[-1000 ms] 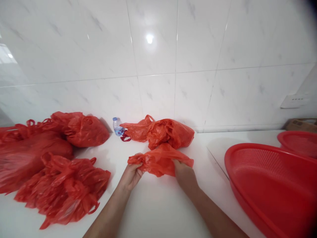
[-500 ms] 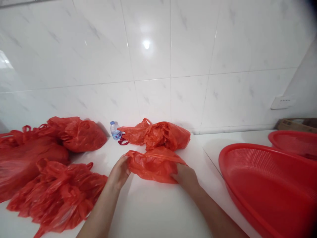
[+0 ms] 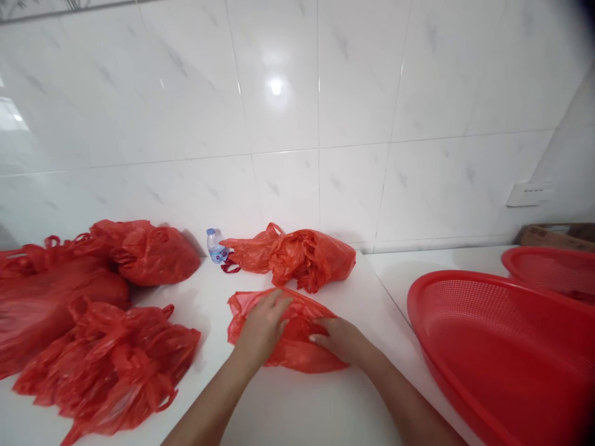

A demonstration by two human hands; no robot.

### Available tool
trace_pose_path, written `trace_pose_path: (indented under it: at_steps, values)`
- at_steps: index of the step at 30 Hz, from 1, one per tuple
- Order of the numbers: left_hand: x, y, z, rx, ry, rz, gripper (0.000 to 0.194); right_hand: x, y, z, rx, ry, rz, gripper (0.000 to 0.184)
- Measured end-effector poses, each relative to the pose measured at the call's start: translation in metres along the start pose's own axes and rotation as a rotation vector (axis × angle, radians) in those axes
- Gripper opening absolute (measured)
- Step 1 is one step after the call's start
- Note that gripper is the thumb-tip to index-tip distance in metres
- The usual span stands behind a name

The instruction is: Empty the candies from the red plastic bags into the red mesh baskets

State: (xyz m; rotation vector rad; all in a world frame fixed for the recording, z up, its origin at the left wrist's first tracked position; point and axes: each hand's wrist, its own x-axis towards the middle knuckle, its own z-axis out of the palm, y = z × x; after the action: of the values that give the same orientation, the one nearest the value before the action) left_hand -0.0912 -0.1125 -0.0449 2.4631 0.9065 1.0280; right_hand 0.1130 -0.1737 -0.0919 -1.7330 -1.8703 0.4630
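Near red bag [image 3: 304, 357] lies spread on the table [image 3: 279, 412], left hand [image 3: 263, 325] and right hand [image 3: 344, 341] apart, fingers extended on it, unclamped, probably because the table backs the thin plastic.

The table [image 3: 297, 409] is white and smooth. A thin dark line [image 3: 395, 297] runs over its right part, from near the back edge toward the front. A thin red bag [image 3: 302, 356] is spread out near the middle. Behind it, close to the back edge, is a bunch of red bags [image 3: 309, 257]. A little bottle [image 3: 216, 249] with a blue cap stands just left of them, with a dark red loop [image 3: 230, 265] beside it. A big heap of red bags [image 3: 116, 365] covers the left side. A big red basket [image 3: 465, 275] sits on the right side, and another red basket [image 3: 548, 254] is behind it, nearer the back edge.
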Motion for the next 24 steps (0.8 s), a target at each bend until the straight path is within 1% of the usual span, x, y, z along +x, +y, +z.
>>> trace_pose_path:
  at_steps: [1,3,5,7,8,10,12,13,14,15,17,18,19,20,21,23,24]
  values:
    - [0.002,-0.012,0.000,0.073,0.028,-0.046,0.050,-0.001,0.002,-0.004,0.069,-0.024,-0.010,0.023]
    - [0.002,-0.031,-0.002,0.244,0.000,-0.130,0.065,-0.001,0.009,-0.010,0.191,-0.078,-0.026,0.015]
    - [-0.001,-0.041,-0.003,0.384,-0.090,-0.180,0.074,0.001,0.015,-0.012,0.273,-0.110,-0.011,0.016]
    - [-0.005,-0.044,-0.001,0.434,-0.180,-0.193,0.078,0.005,0.018,-0.012,0.236,-0.074,0.045,0.022]
    - [-0.007,-0.044,0.001,0.440,-0.212,-0.197,0.079,0.006,0.018,-0.011,0.160,-0.022,0.065,0.024]
    - [-0.009,-0.044,0.007,0.435,-0.254,-0.214,0.082,0.008,0.012,-0.007,-0.070,0.147,0.055,0.026]
    - [-0.010,-0.044,0.012,0.405,-0.275,-0.222,0.084,0.009,0.000,0.000,-0.284,0.345,-0.023,0.026]
    - [-0.011,-0.045,0.015,0.385,-0.283,-0.221,0.086,0.010,-0.007,0.005,-0.351,0.431,-0.064,0.026]
    - [-0.012,-0.045,0.017,0.361,-0.292,-0.215,0.086,0.010,-0.013,0.010,-0.389,0.494,-0.107,0.027]
    - [-0.014,-0.045,0.020,0.335,-0.302,-0.207,0.086,0.010,-0.019,0.015,-0.406,0.525,-0.160,0.029]
    - [-0.017,-0.046,0.023,0.271,-0.323,-0.176,0.086,0.013,-0.023,0.026,-0.394,0.507,-0.268,0.033]
    - [-0.019,-0.046,0.025,0.237,-0.337,-0.157,0.086,0.014,-0.021,0.031,-0.379,0.469,-0.298,0.034]
    - [-0.021,-0.047,0.026,0.205,-0.348,-0.139,0.087,0.016,-0.017,0.034,-0.366,0.424,-0.297,0.033]
    - [-0.023,-0.048,0.026,0.183,-0.358,-0.129,0.087,0.018,-0.011,0.035,-0.356,0.383,-0.257,0.031]
    - [-0.024,-0.049,0.026,0.173,-0.367,-0.128,0.087,0.020,-0.004,0.035,-0.349,0.350,-0.187,0.034]
    - [-0.025,-0.053,0.024,0.199,-0.370,-0.168,0.083,0.023,0.013,0.030,-0.328,0.288,-0.043,0.053]
    - [-0.025,-0.056,0.022,0.226,-0.361,-0.200,0.079,0.024,0.020,0.026,-0.308,0.263,0.007,0.058]
